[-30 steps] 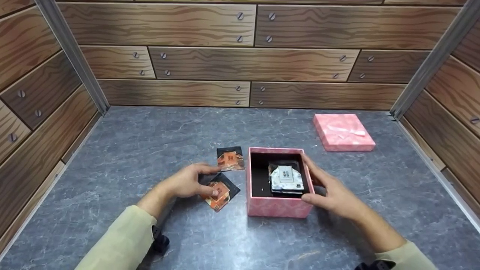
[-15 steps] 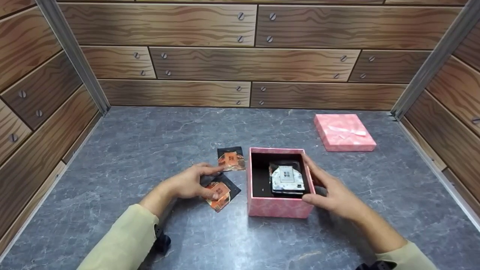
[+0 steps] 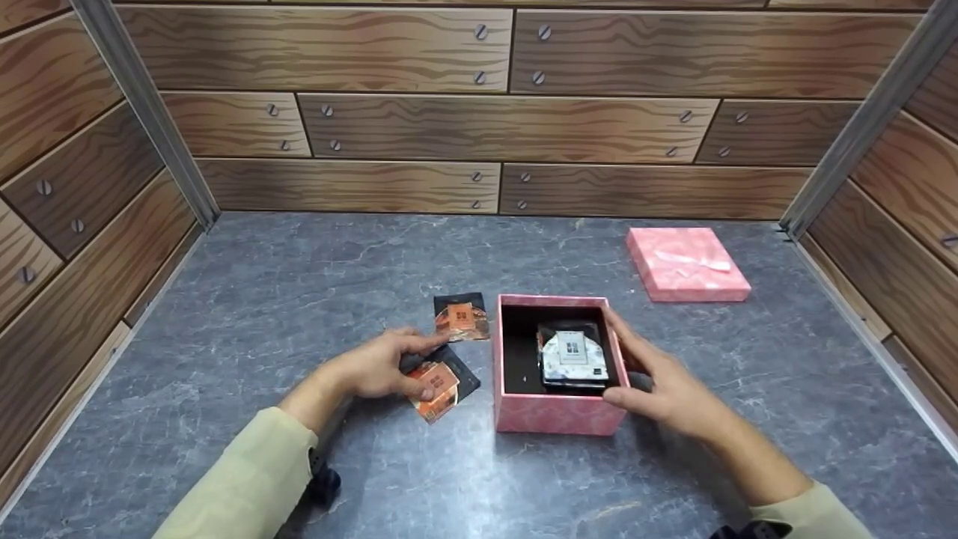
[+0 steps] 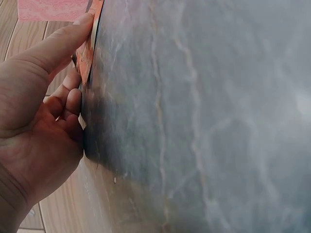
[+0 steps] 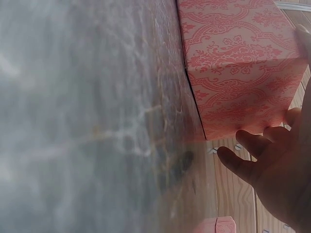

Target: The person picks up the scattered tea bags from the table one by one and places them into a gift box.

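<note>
My left hand point(image 3: 374, 363) lies over two dark sachets with orange labels. Its thumb rests on the near sachet point(image 3: 449, 378), which sits at a slant on the table. The index finger reaches to the lower edge of the far sachet point(image 3: 461, 314). In the left wrist view the other fingers are loosely bent by the orange sachet point(image 4: 86, 60). My right hand point(image 3: 666, 389) touches the right side of an open pink box point(image 3: 554, 414), thumb at the near corner. Inside its dark interior is a small stack of white-labelled sachets point(image 3: 572, 355). The right wrist view shows the box's patterned side point(image 5: 243, 77).
A pink lid point(image 3: 688, 262) with a pale ribbon bow lies at the back right. The grey marbled table point(image 3: 337, 262) is bounded by wood-patterned walls point(image 3: 404, 127) at the back and sides.
My left index finger has slid slightly right toward the far sachet, and the thumb has shifted slightly on the near one. My right hand and the box keep their place.
</note>
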